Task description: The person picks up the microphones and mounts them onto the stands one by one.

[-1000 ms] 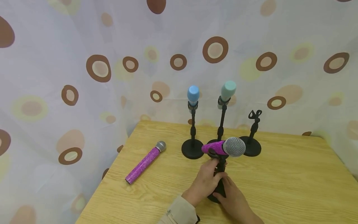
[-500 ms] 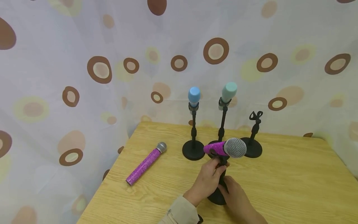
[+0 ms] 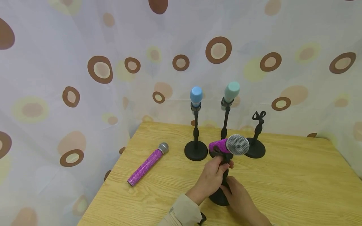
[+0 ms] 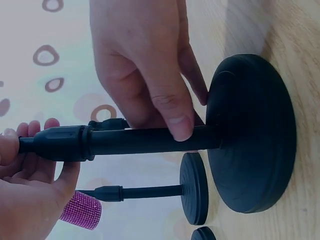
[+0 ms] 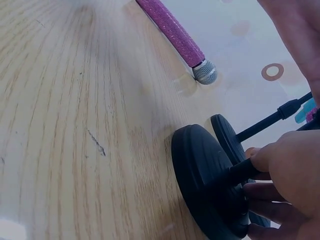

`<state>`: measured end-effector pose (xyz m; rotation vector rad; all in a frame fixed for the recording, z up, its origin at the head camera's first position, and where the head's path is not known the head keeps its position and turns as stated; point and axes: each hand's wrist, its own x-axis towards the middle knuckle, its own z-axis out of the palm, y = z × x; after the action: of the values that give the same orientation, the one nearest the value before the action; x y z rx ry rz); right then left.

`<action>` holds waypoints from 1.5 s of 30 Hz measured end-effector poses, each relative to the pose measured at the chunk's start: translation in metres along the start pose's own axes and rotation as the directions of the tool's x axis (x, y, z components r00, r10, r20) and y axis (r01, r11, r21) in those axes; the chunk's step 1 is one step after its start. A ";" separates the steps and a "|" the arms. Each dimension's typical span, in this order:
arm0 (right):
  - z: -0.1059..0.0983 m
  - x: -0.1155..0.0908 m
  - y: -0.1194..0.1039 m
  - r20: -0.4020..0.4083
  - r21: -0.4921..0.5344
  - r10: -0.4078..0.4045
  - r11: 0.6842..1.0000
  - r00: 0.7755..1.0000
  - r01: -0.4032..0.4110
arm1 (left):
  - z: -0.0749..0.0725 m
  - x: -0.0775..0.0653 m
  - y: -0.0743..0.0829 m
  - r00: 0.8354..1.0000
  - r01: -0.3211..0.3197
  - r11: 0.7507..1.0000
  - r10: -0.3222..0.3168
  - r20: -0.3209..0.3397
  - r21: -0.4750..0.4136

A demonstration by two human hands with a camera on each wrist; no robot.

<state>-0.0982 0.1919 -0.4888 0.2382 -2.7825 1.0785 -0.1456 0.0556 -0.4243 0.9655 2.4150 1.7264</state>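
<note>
A black microphone stand (image 3: 218,198) stands upright near the front of the table. A glittery magenta microphone with a silver mesh head (image 3: 237,144) sits in its clip. My left hand (image 3: 208,179) grips the upper pole just below the clip. Lower down, my right hand (image 3: 239,199) holds the pole close to the round base, its thumb (image 4: 179,122) lying along the pole in the left wrist view. In the right wrist view, the right hand's fingers (image 5: 272,207) wrap near the base (image 5: 200,175). Part of the pole is hidden by both hands.
A second magenta microphone (image 3: 147,164) lies on the wooden table (image 3: 297,182) at the left. Behind stand two stands holding a blue-topped microphone (image 3: 196,95) and a mint-topped microphone (image 3: 232,91). A shorter stand (image 3: 255,147) with a bare clip is at their right. A patterned curtain hangs behind.
The microphone in the clip has risen slightly and its magenta body looks shorter. My left hand has shifted a little up with it; the right hand's fingers have moved on the lower pole.
</note>
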 end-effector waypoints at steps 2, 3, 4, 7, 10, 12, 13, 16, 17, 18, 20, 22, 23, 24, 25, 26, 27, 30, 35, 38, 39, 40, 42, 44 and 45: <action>0.000 0.000 0.000 0.014 0.003 0.014 1.000 1.000 -0.014 | 0.000 0.001 0.001 1.000 -0.011 1.000 0.011 0.003 -0.012; 0.000 0.000 0.001 0.021 0.003 0.020 1.000 1.000 -0.020 | -0.001 0.001 0.001 1.000 -0.015 1.000 0.015 0.005 -0.018; 0.000 0.000 0.001 0.026 0.005 0.026 1.000 0.999 -0.026 | -0.001 0.002 0.002 1.000 -0.017 1.000 0.017 0.008 -0.024; 0.001 0.000 0.003 0.040 -0.007 0.044 0.999 0.998 -0.043 | -0.002 0.003 0.004 1.000 -0.022 0.999 0.023 0.019 -0.048; 0.002 0.000 0.005 0.051 -0.017 0.056 0.998 0.997 -0.055 | -0.003 0.004 0.005 0.999 -0.022 0.997 0.024 0.033 -0.068; 0.003 -0.001 0.006 0.055 -0.022 0.056 0.998 0.997 -0.055 | -0.004 0.005 0.006 0.999 -0.024 0.997 0.027 0.038 -0.075; 0.003 -0.001 0.006 0.055 -0.024 0.056 0.998 0.997 -0.054 | -0.004 0.006 0.007 0.999 -0.026 0.997 0.029 0.040 -0.076; 0.005 -0.001 0.008 0.054 -0.034 0.052 0.998 0.997 -0.050 | -0.006 0.008 0.010 0.998 -0.035 0.996 0.039 0.042 -0.078; 0.005 -0.001 0.008 0.053 -0.039 0.051 0.998 0.997 -0.049 | -0.006 0.009 0.011 0.998 -0.040 0.996 0.044 0.043 -0.080; 0.005 -0.001 0.008 0.055 -0.041 0.053 0.998 0.997 -0.051 | -0.007 0.010 0.012 0.998 -0.046 0.995 0.050 0.044 -0.083; 0.005 -0.001 0.008 0.058 -0.043 0.055 0.998 0.997 -0.052 | -0.009 0.011 0.013 0.997 -0.062 0.994 0.066 0.047 -0.087; 0.006 -0.001 0.008 0.060 -0.048 0.058 0.997 0.997 -0.055 | -0.010 0.012 0.014 0.996 -0.073 0.993 0.078 0.050 -0.093; 0.006 -0.001 0.008 0.061 -0.051 0.058 0.997 0.996 -0.055 | -0.010 0.013 0.015 0.995 -0.077 0.992 0.082 0.053 -0.096; 0.006 -0.001 0.008 0.062 -0.052 0.060 0.997 0.996 -0.056 | -0.010 0.013 0.015 0.995 -0.078 0.992 0.083 0.055 -0.096; 0.006 -0.001 0.008 0.061 -0.056 0.060 0.997 0.996 -0.056 | -0.011 0.013 0.016 0.995 -0.080 0.992 0.085 0.056 -0.096; 0.006 -0.001 0.008 0.062 -0.059 0.062 0.997 0.996 -0.058 | -0.011 0.014 0.016 0.995 -0.079 0.992 0.085 0.057 -0.095; 0.007 -0.001 0.008 0.061 -0.063 0.064 0.996 0.996 -0.060 | -0.011 0.014 0.017 0.995 -0.081 0.992 0.087 0.057 -0.094; 0.006 -0.002 0.007 0.058 -0.064 0.067 0.996 0.996 -0.063 | -0.012 0.015 0.019 0.994 -0.094 0.991 0.099 0.051 -0.093; 0.005 -0.002 0.005 0.068 -0.055 0.077 0.996 0.995 -0.073 | -0.014 0.018 0.023 0.993 -0.106 0.986 0.112 0.043 -0.128; 0.004 -0.002 0.004 0.082 -0.054 0.092 0.995 0.992 -0.088 | -0.015 0.019 0.024 0.994 -0.085 0.986 0.093 0.051 -0.143; 0.004 -0.002 0.005 0.085 -0.055 0.095 0.994 0.992 -0.091 | -0.015 0.019 0.025 0.995 -0.075 0.986 0.084 0.053 -0.148; 0.004 -0.002 0.005 0.087 -0.054 0.098 0.994 0.991 -0.093 | -0.016 0.019 0.025 0.996 -0.070 0.986 0.079 0.053 -0.151; 0.004 -0.002 0.005 0.090 -0.051 0.100 0.994 0.991 -0.096 | -0.016 0.019 0.026 0.996 -0.065 0.986 0.072 0.044 -0.151; 0.004 -0.002 0.006 0.088 -0.049 0.098 0.994 0.991 -0.094 | -0.016 0.021 0.028 0.997 -0.068 0.985 0.073 0.028 -0.160; 0.004 -0.002 0.006 0.086 -0.047 0.096 0.995 0.992 -0.092 | -0.016 0.022 0.029 0.997 -0.073 0.984 0.077 0.020 -0.162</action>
<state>-0.0978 0.1932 -0.4960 0.1551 -2.9189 1.0516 -0.1554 0.0580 -0.3862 1.0625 2.2087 1.8864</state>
